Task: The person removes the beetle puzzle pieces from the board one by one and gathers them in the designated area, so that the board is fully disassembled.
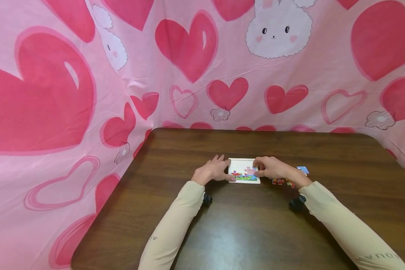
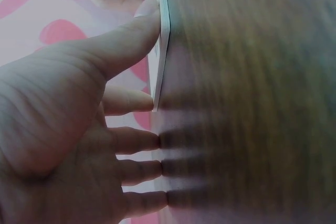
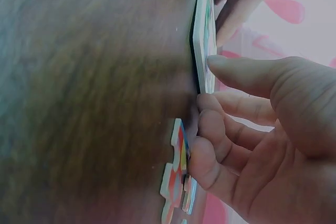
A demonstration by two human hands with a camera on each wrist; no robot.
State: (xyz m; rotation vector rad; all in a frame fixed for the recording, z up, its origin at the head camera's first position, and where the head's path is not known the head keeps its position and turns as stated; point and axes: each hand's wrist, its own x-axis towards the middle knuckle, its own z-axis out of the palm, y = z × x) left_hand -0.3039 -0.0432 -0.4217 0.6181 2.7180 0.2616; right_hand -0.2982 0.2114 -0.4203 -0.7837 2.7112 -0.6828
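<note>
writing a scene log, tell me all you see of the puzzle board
The puzzle board is a thin rectangle with a white rim, perhaps wood. Colourful pieces, with green ground and a pink figure, fill its lower part; upper left is bare white. It lies face up on the table. The thumb of the left hand rests at its near-left corner; that of the right hand touches its right side.

Brown table (image 1: 229,228) — pink heart-patterned cloth (image 1: 138,56).
</note>
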